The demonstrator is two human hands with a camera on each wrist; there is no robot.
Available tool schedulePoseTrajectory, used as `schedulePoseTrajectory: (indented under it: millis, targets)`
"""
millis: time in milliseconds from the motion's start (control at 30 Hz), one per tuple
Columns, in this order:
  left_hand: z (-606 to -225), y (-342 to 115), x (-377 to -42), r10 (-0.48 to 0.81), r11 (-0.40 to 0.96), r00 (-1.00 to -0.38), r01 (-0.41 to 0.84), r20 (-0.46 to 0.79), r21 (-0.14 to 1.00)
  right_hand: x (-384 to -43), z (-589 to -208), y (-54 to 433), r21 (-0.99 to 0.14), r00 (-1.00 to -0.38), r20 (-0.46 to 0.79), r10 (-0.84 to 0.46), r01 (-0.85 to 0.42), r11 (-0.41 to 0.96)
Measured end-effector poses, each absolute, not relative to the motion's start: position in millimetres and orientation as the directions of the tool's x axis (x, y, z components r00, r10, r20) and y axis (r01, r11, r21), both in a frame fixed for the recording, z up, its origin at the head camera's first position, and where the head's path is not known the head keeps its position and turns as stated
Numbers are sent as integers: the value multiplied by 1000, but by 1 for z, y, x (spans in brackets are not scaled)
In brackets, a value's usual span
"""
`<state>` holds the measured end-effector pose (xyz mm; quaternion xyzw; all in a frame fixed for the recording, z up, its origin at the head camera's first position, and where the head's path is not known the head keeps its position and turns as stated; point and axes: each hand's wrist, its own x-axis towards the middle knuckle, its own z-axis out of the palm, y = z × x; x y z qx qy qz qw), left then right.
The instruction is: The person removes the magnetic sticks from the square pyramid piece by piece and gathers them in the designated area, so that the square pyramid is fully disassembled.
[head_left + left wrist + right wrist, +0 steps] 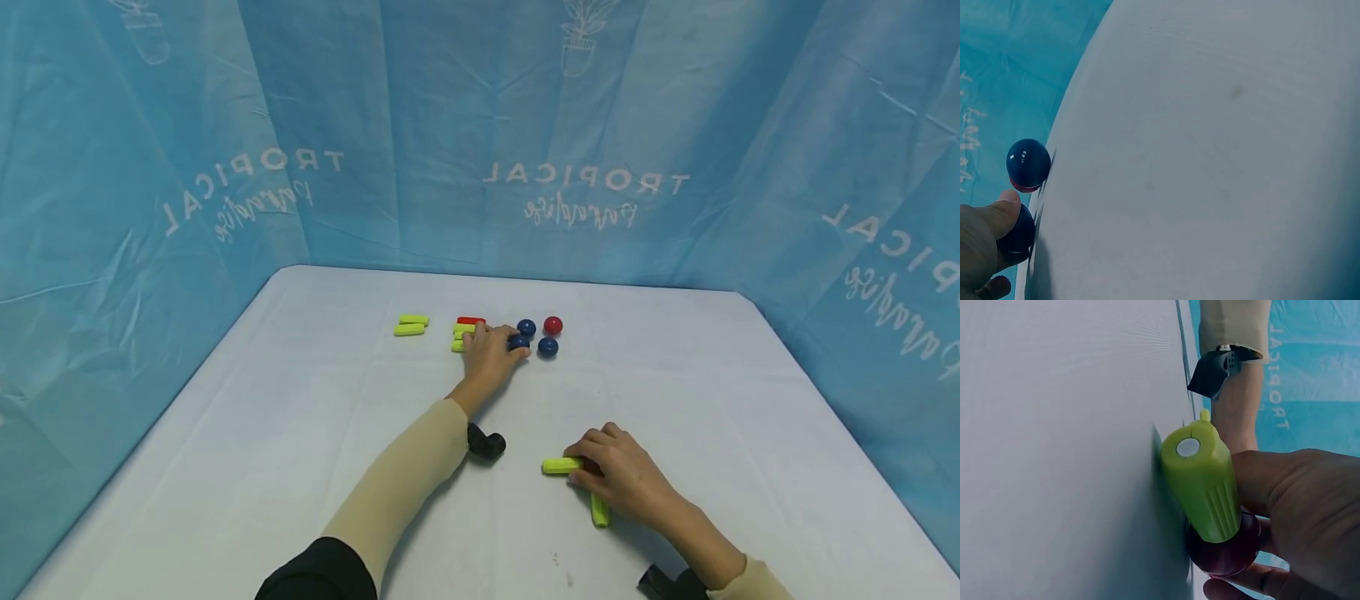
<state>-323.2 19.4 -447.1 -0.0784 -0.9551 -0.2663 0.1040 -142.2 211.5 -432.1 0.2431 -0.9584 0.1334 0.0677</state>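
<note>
At the far middle of the table, my left hand (491,354) holds a blue ball (1021,232) between thumb and fingers. Two more blue balls (548,347) and a red ball (552,325) sit just right of it. Beside its fingers are a red stick (471,320) and several yellow-green sticks (459,346), partly covered by the hand. Nearer me, my right hand (626,475) curls round a dark red ball (1225,553), hidden in the head view. One ribbed yellow-green stick (561,466) lies at its fingertips; another stick (600,511) lies under the hand.
Two yellow-green sticks (409,330) lie farther left on the white table (300,433). Blue printed sheeting (450,125) rises around the table's back and sides. Black camera mounts (486,442) stick out from the wrists.
</note>
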Motion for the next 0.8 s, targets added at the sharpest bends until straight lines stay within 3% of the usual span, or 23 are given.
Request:
schedulePoseTrajectory:
  millis: [267, 467, 633, 800]
  targets:
    - [-447, 19, -322, 90, 854, -959, 212, 267, 475, -139, -428, 221, -311, -909, 232, -345, -406, 860]
    - [-440, 14, -294, 87, 809, -940, 260, 330, 527, -138, -431, 227, -327, -914, 226, -338, -398, 857]
    - [-437, 10, -247, 258, 680, -923, 382, 284, 625, -139, -434, 231, -359, -912, 240, -334, -403, 842]
    - [-442, 8, -201, 509, 610, -840, 507, 190, 609, -137, -438, 235, -394, -917, 254, -306, -387, 833]
